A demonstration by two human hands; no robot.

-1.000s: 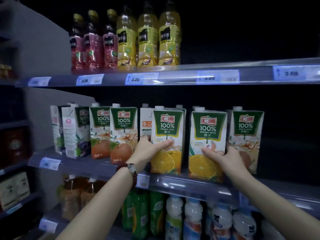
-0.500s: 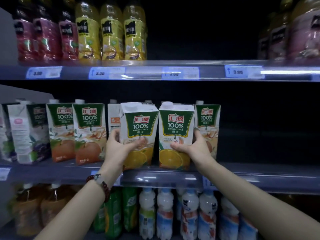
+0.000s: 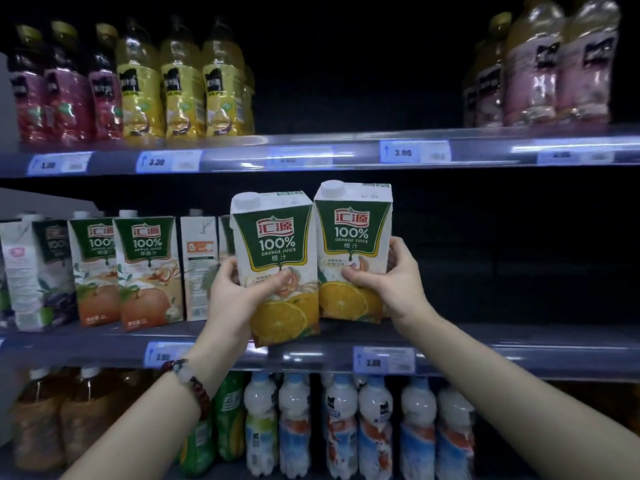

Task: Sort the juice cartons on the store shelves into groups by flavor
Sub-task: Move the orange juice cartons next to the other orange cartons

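My left hand (image 3: 235,292) grips an orange juice carton (image 3: 277,244), lifted off the middle shelf (image 3: 485,344) and tilted toward me. My right hand (image 3: 388,285) grips a second orange juice carton (image 3: 353,237) right beside it, touching the first. Two apple juice cartons (image 3: 145,271) stand upright on the shelf to the left, with a grape carton (image 3: 38,271) further left. A carton turned sideways (image 3: 201,265) stands just behind my left hand. The peach-coloured carton seen earlier is hidden behind the held cartons.
The middle shelf to the right of my hands is dark and bare. The upper shelf carries red and yellow bottles (image 3: 138,84) at left and pink bottles (image 3: 554,64) at right. Below stand white, green and brown bottles (image 3: 346,427).
Both hands have lifted the two orange cartons off the shelf and drawn them together toward me. The view has shifted to the right.
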